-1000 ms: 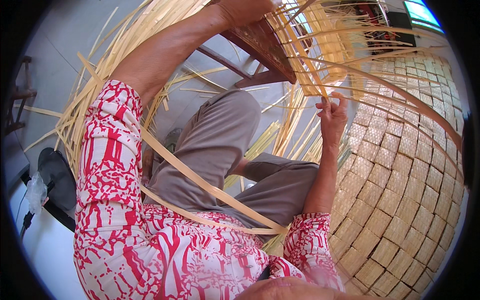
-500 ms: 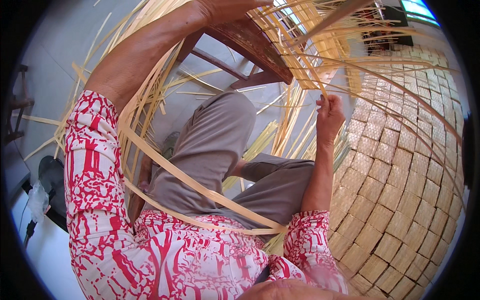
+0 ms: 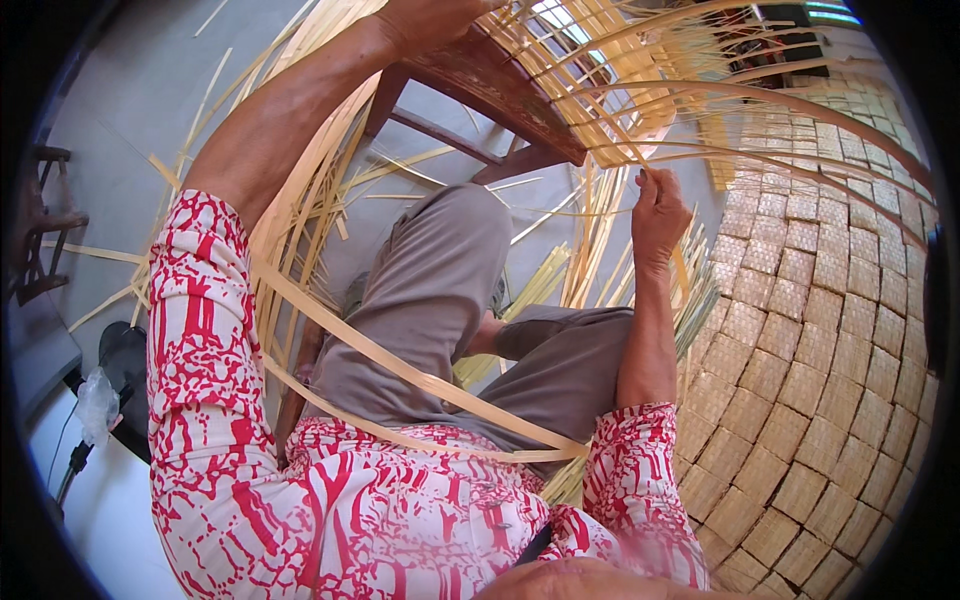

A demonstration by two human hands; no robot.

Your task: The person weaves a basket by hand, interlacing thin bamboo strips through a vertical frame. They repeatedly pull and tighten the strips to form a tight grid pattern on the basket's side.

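Note:
A half-woven piece of pale bamboo (image 3: 620, 70), with many loose strips fanning rightward, rests against a reddish-brown wooden stand (image 3: 505, 75). My left hand (image 3: 440, 20) is high at that piece's left side; its fingers run to the top edge and are not clearly seen. My right hand (image 3: 655, 205) is just below the weave's lower corner, closed around a thin bamboo strip. A long folded strip (image 3: 400, 370) slants across my lap, from beside my left arm toward my right elbow.
Loose bamboo strips (image 3: 310, 160) lie heaped on the grey floor (image 3: 140, 110). Stacked woven squares (image 3: 810, 400) cover the right side. A small wooden stool (image 3: 50, 220) and a black object with a plastic bag (image 3: 95, 405) sit at the left.
My right hand has moved slightly upward, and my left hand has shifted left. The weave and stand appear a little higher and farther left in the view.

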